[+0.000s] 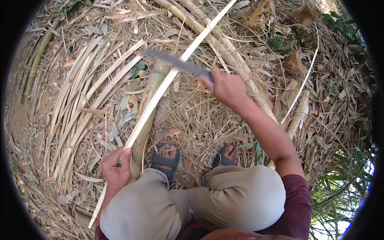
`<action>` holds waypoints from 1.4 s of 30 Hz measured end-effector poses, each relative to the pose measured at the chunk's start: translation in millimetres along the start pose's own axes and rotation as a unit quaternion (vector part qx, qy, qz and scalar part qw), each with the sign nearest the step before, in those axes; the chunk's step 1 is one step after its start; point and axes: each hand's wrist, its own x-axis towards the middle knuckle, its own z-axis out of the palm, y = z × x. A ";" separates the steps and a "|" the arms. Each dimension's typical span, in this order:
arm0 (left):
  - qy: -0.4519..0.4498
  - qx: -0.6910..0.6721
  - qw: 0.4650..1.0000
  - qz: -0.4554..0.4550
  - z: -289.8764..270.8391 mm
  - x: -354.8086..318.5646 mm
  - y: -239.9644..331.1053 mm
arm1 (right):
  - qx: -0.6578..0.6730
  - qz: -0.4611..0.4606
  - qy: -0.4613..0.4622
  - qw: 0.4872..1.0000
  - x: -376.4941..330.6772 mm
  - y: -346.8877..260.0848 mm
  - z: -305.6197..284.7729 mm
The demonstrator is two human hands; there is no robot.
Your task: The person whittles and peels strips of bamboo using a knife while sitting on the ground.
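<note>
Pale, slender bamboo strip [153, 104], pinched in the left hand [116, 167], slants over a thick greenish bamboo pole [148, 91]; the right hand [228, 86] grips a dark, long-bladed knife [170, 60] crossing the strip. If the pinch slackens, the strip could twist, making the knife skid or gouge.

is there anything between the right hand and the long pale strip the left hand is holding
Only the knife, gripped in the right hand: it is blurred and crosses the strip in this view. Whether they touch is unclear. Nothing else visible stands between them.
</note>
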 end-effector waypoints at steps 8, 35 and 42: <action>-0.011 -0.015 0.999 -0.034 -4.6 -10.5 -9.5 | -0.038 0.183 0.045 0.981 9.2 116.5 18.1; -0.210 -0.338 0.908 -0.129 85.6 132.5 57.4 | 0.600 0.248 0.016 0.760 -14.9 -67.7 9.3; -0.268 -0.334 0.892 -0.144 110.2 133.9 47.8 | 0.741 0.231 0.026 0.630 20.2 -74.6 20.6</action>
